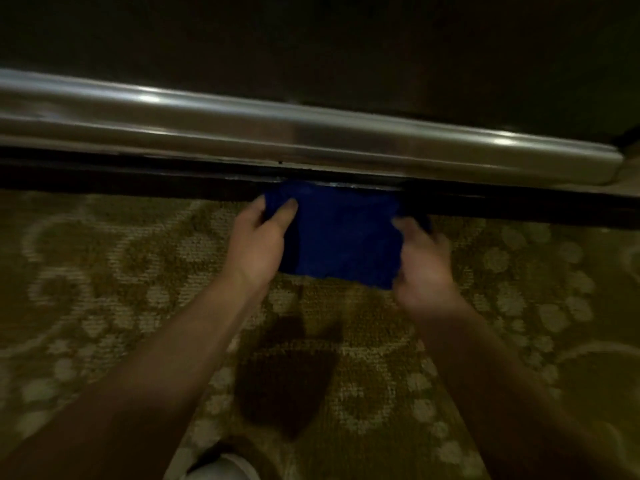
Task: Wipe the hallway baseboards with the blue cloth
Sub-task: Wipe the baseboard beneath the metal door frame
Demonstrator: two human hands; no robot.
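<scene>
Patterned carpet (104,271), metal rail (311,133)

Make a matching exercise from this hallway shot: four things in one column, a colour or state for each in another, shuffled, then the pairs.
Things:
1. blue cloth
2. metal rail
3. carpet
4. baseboard

States:
A. patterned, olive and pale
B. dark strip where wall meets floor
C. shiny, with highlights
D. gripped on both sides by the left hand and right hand

Pairs: 1-D, 2-C, 3-A, 4-B
</scene>
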